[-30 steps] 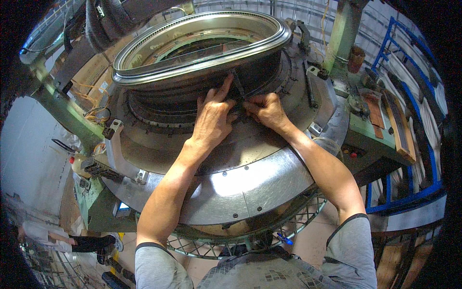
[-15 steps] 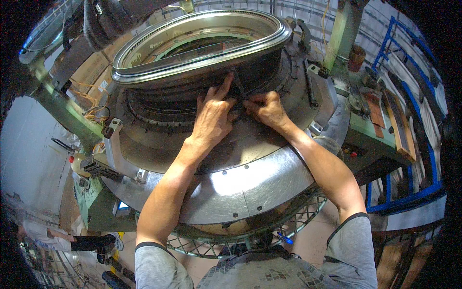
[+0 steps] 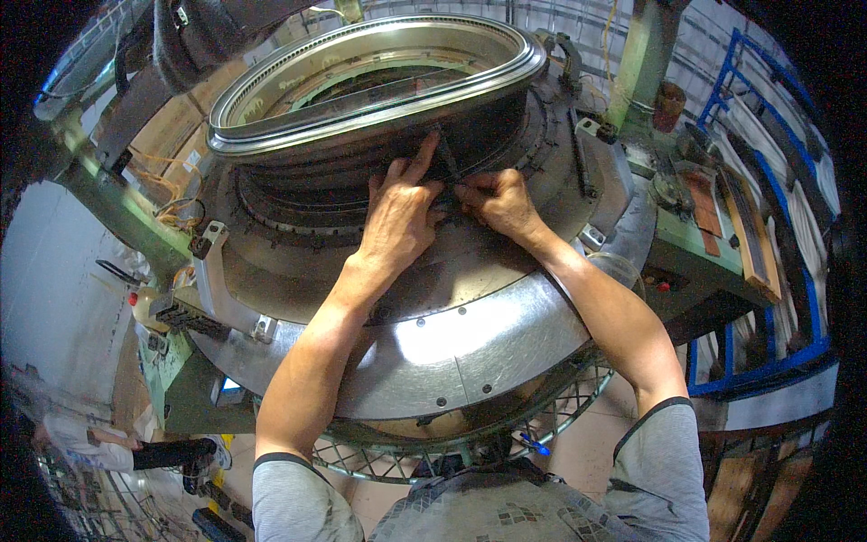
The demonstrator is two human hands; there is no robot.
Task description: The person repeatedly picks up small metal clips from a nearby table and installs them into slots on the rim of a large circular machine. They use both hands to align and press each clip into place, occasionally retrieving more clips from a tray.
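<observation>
The strip [image 3: 448, 155], thin and dark, lies against the near side of the drum [image 3: 495, 116], just below the ring [image 3: 388, 117]. Its lower end is pinched between the thumb and forefinger of the right hand [image 3: 498, 200], whose other fingers are curled in toward the palm. The forefinger of the left hand [image 3: 397, 212] is stretched upward, with its tip set at the drum just left of the strip's upper end; the remaining fingers are bent, their tips near the right hand. Whether anything is held under those bent fingers cannot be told, since the gap between the hands is in shadow.

The drum is surrounded by the round bed [image 3: 298, 271], which is edged at the front by a bright plate [image 3: 479, 339]. Both forearms are extended over this plate. The bed is flanked by two pale brackets, the left one [image 3: 212, 271] and the right one [image 3: 619, 185]. Farther right, a wooden board [image 3: 750, 239] is seen on the green shelf [image 3: 691, 262], near a blue rack [image 3: 722, 79]. At the lower left, another person [image 3: 90, 443] is partly seen.
</observation>
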